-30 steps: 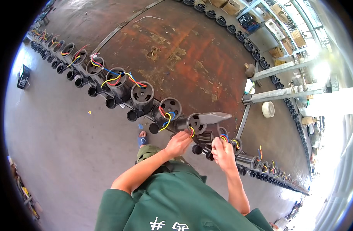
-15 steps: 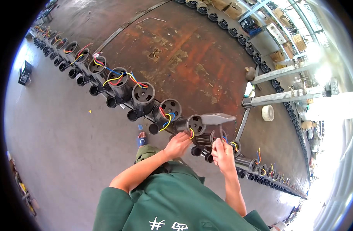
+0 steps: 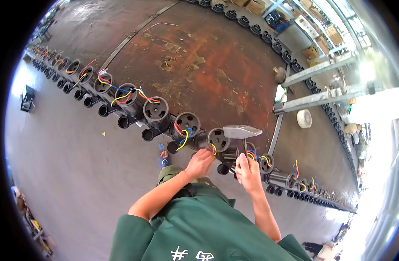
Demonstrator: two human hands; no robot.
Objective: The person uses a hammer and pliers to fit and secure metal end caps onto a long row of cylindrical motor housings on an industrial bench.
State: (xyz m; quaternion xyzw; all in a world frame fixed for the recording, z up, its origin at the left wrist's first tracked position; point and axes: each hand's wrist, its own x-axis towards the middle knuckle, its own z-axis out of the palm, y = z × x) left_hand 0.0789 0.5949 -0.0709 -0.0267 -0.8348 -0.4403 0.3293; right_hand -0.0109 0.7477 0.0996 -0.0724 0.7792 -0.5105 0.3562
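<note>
My right hand (image 3: pixel 248 172) is shut on the handle of a hammer (image 3: pixel 242 130), whose metal head stands up over a black round motor housing (image 3: pixel 218 139). My left hand (image 3: pixel 200 163) rests its fingers on the near side of that housing, by a yellow wire. To the left stands another housing (image 3: pixel 187 124) with red, blue and yellow wires. To the right of my right hand sits a smaller housing (image 3: pixel 266 163) with coloured wires.
A long row of black housings (image 3: pixel 121 98) lines the near edge of a rusty steel plate (image 3: pixel 199 56). Grey steel beams (image 3: pixel 321 98) and a white roll (image 3: pixel 304 118) lie at right. My sandalled foot (image 3: pixel 163 162) stands on the concrete floor (image 3: pixel 77 174); a black box (image 3: pixel 27 98) sits far left.
Both hands stay at the same housing. The hammer head has shifted only slightly up and left.
</note>
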